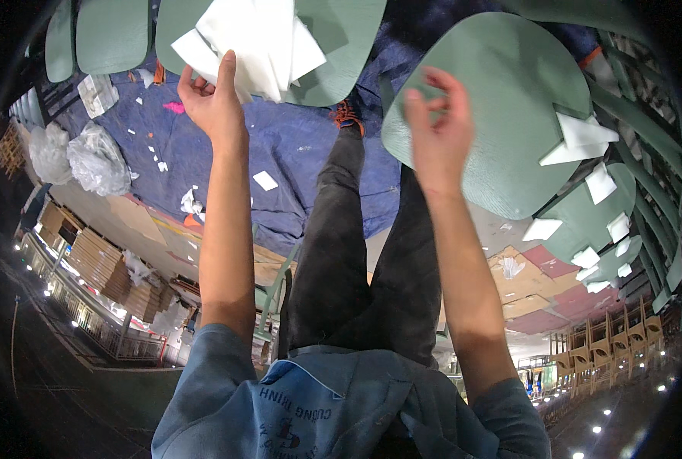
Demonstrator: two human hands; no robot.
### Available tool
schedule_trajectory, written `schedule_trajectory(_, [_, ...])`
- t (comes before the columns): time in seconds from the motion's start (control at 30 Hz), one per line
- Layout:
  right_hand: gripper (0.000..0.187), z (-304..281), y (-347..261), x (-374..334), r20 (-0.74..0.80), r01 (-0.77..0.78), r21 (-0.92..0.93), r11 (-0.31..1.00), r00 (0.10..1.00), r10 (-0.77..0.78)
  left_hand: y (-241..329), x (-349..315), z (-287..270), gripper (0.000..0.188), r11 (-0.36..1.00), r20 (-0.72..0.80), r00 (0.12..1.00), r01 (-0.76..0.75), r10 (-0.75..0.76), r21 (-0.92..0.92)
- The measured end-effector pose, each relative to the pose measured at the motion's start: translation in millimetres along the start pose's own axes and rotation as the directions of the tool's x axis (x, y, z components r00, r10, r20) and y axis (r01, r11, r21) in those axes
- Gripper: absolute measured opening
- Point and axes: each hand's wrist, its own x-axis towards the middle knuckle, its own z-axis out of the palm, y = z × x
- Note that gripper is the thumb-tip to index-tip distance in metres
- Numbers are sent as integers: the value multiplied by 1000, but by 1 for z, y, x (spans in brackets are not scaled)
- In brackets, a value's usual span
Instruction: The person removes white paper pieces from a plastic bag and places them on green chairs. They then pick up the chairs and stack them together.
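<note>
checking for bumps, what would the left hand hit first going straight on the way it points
Probably the fanned white sheets on the green chair seat; the left hand partly overlaps them in view, but depth and contact are unclear.

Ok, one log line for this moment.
left hand: at flat white sheets, grip unclear | sheets on rounded green seat | right hand: open, blurred, over another green seat | blue floor sheeting

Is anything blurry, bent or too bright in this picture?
In the head view, the right hand is blurred, while the left hand looks sharper; the white sheets look nearly washed out; the railing bends toward the dark, round rim; small lights glare at lower right.
</note>
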Motion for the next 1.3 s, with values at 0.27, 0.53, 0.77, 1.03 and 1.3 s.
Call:
schedule_trajectory(0.27, [45,126,-64,19,280,-6,176,984,959,-44,-1,-1,-3,85,948,148,983,-148,110,282])
schedule_trajectory(0.53, [56,160,-76,20,348,-121,126,985,935,70,5,-20,-16,73,884,245,953,-264,178,385])
schedule_trajectory(0.77, [43,132,-83,6,248,-97,331,939,969,13,21,-34,-23,100,723,305,859,-511,411,466])
schedule_trajectory(1.03, [36,0,-11,58,-223,-161,563,811,915,337,51,-60,-4,103,697,392,762,-639,515,325])
schedule_trajectory(1.3, [45,-29,47,100,1,-461,364,809,869,495,13,-32,20,102,525,406,812,-582,420,621])
